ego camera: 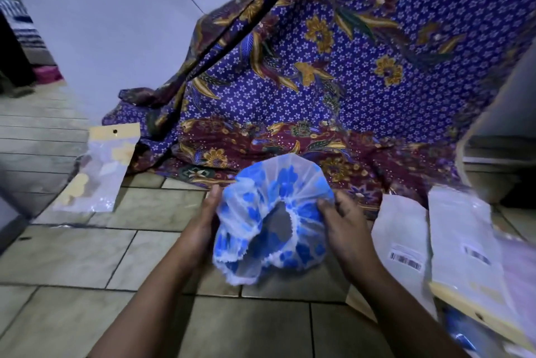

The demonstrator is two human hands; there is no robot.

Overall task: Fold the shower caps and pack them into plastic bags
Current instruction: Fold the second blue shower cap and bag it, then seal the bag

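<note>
A translucent white shower cap (pixel 272 212) with blue flower prints hangs in the air above the tiled floor, its elastic opening facing me. My left hand (pixel 204 221) grips its left edge and my right hand (pixel 345 227) pinches its right edge. On the floor at the left lies a clear plastic bag (pixel 100 172) with a cream header card. At the right, flat plastic bags (pixel 404 238) with barcode stickers lie side by side, and another bag (pixel 464 241) is next to them.
A purple batik cloth (pixel 333 82) with gold flowers drapes from the top down to the floor behind the cap. A white wall (pixel 101 24) stands at the left. Beige floor tiles (pixel 87 256) spread in front. Something blue (pixel 461 328) lies at the lower right under the bags.
</note>
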